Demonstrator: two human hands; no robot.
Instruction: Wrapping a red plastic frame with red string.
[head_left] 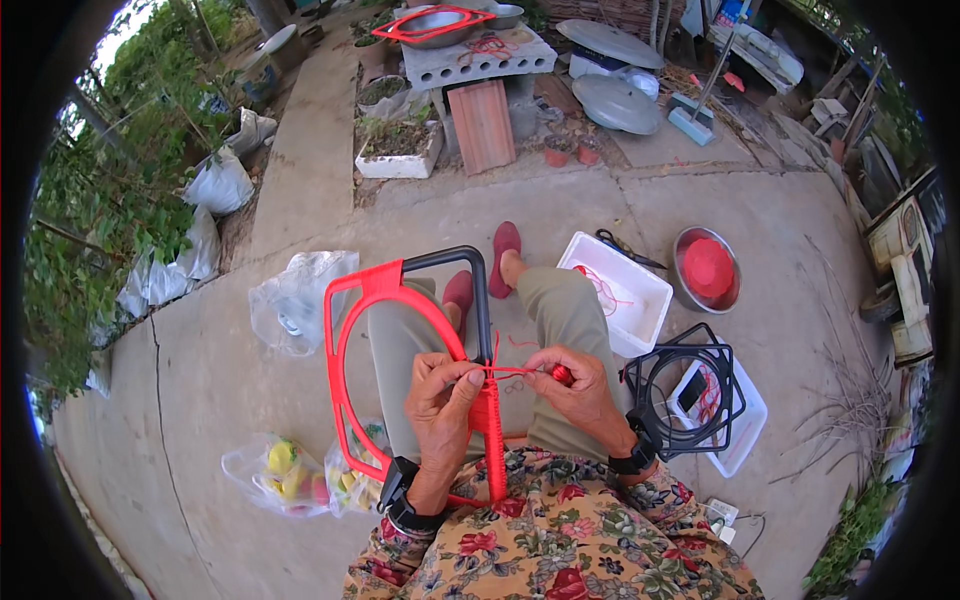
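Note:
Across my lap rests a square frame (341, 372) with a large ring inside it. Red cord wraps most of it, while its far right corner (470, 256) is bare black. My left hand (440, 400) pinches a red cord (507, 371) beside the frame's right bar. The cord runs taut to my right hand (580, 395), whose thumb and fingers are closed on it. A small wound bundle of red cord (562, 374) sits in the right hand, partly hidden by the fingers. Below the hands, the near part of the right bar (494, 450) is wrapped red.
To my right are a white foam box (652, 300) with red cord, scissors (630, 248), a metal bowl (735, 285) with a red item, and black frames (635, 378) over a white tray (748, 425). Plastic bags (262, 470) lie left. A block table (480, 62) stands ahead.

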